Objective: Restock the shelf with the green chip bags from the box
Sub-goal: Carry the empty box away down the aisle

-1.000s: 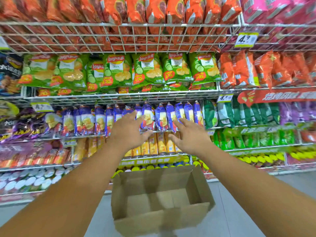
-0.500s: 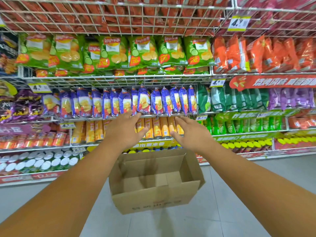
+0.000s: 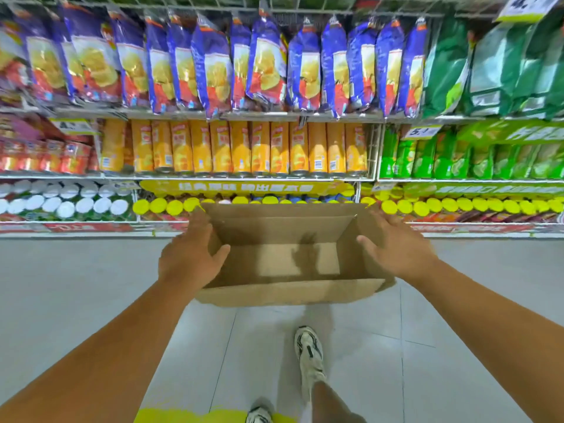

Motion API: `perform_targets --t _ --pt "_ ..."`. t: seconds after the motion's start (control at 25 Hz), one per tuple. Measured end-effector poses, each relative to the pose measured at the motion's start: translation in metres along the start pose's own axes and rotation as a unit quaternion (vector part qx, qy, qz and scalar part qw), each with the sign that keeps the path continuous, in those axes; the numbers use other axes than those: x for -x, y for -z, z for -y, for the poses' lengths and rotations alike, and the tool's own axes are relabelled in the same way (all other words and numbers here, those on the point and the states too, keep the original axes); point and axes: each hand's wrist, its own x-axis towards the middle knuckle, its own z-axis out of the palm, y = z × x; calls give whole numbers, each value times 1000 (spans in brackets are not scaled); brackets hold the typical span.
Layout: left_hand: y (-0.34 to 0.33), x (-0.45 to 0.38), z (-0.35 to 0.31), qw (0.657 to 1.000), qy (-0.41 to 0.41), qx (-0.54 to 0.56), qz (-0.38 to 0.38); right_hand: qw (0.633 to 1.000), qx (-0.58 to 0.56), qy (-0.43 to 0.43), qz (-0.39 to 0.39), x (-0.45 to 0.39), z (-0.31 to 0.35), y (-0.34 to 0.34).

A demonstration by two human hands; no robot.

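Head view, looking down at the aisle. In the centre of the frame I see the open brown cardboard box (image 3: 290, 264) on the pale grey tiled floor (image 3: 76, 285), its inside bare of bags. My left hand (image 3: 190, 254) lies over the box's left wall, fingers spread, thumb reaching inward; whether it grips the wall I cannot tell. My right hand (image 3: 396, 247) is at the right wall, fingers spread and loosely curved, holding nothing. No light green chip bags show. Across the upper frame, blue-purple chip bags (image 3: 265, 62) stand in a row on the wire shelf (image 3: 244, 115); orange tubular cans (image 3: 241, 148) stand below them. A white trainer (image 3: 309, 351) appears at lower centre.
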Motion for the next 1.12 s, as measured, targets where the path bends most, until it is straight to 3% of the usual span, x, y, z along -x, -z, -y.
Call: perform_targets --t 0.36,0.52,0.68,0.92,1.12 --pt "-162 -119 55 975 217 55 17 987 -62 -142 50 -140 -96 -154" --pt "-200 -139 76 972 221 74 15 971 -156 -173 44 -156 -99 -197" --pt "-221 -150 81 973 208 100 -23 969 -140 -201 26 -165 -95 -227" --pt "-252 -152 88 962 248 106 39 951 -127 -281 37 -169 -105 -235" --pt "-241 -132 88 964 257 69 27 970 -85 -228 11 -158 -67 -223"
